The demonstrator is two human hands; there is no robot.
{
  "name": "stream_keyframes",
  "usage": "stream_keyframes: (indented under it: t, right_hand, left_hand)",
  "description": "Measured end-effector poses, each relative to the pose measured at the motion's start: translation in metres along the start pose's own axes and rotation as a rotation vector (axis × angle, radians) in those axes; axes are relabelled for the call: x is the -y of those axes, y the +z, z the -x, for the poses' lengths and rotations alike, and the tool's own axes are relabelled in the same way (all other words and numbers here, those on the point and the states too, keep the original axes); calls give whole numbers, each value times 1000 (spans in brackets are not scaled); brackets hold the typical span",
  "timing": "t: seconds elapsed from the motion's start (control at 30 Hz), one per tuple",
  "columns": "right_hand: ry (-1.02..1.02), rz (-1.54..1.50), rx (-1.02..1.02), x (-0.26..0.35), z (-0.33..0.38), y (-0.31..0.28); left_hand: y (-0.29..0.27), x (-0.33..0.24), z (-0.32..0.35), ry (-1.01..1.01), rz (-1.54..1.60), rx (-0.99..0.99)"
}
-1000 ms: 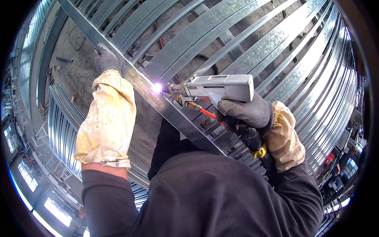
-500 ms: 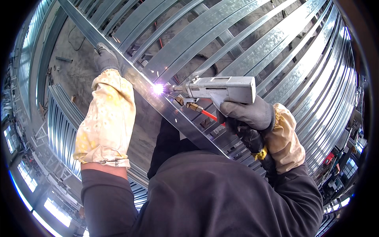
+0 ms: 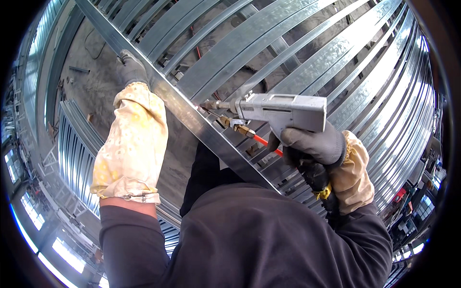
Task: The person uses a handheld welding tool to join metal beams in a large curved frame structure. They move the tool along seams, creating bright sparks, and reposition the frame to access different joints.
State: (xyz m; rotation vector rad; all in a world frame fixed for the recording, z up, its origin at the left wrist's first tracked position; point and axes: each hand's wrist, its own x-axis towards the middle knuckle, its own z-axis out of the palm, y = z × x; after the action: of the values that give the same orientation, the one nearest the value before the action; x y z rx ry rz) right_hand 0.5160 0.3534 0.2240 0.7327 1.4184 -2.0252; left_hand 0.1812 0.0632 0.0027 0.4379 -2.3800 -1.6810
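Observation:
My right hand, in a grey glove, is wrapped around the grip of a silver pistol-shaped welding gun. Its narrow tip points left at the seam where a crosswise slat meets a long steel beam. No bright arc shows at the tip. Below the nozzle, brass fittings join a red hose. My left hand, also gloved, is closed on the beam farther up its length; some fingers are hidden. Pale cloth sleeve covers reach up both forearms.
Many parallel galvanized slats run from the beam toward the far right, with gaps between them. A stack of metal profiles lies on the left. A short dark tube rests on the concrete floor.
The bright purple-white arc and sparks at the nozzle have gone out. My right hand and the welding gun have shifted slightly right and down. My left hand has barely moved.

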Motion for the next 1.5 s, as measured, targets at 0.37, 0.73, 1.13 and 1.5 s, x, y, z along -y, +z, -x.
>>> stream_keyframes:
  t: [0.37,0.73,1.13,1.5]
  right_hand:
    - [-79,34,69,29,-47,10]
    - [-66,40,53,24,-63,19]
    - [-118,108,51,21,-67,21]
    - [-143,83,56,17,-66,17]
  left_hand:
    - [-1,-28,19,-16,-86,-15]
    - [-2,-27,20,-110,61,-50]
    - [-3,-39,26,-97,-169,-35]
    - [0,-26,19,-80,72,-51]
